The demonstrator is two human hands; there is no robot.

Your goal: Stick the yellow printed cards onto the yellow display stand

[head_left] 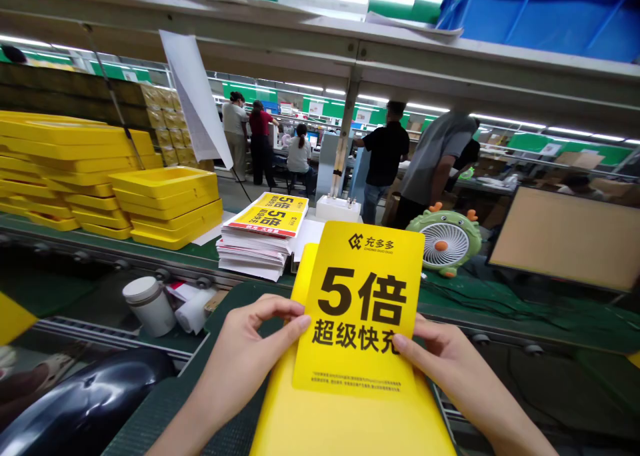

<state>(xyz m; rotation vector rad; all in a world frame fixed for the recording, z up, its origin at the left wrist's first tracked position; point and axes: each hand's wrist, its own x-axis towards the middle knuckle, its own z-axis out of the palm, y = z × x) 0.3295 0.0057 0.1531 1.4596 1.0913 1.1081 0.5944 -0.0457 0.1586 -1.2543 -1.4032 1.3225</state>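
Yellow card (361, 309) with large black print, held upright between both hands, long axis running away from the person. Left hand (250, 349) pinches its left edge, thumb on the printed face; right hand (440, 356) closes on the right edge, likewise thumb on front. Both grips about level and equally near. Card sits directly over a yellow tray (345, 423) lying lengthwise beneath. Stack of matching cards (265, 233) on the surface (500, 303) beyond, left of centre.
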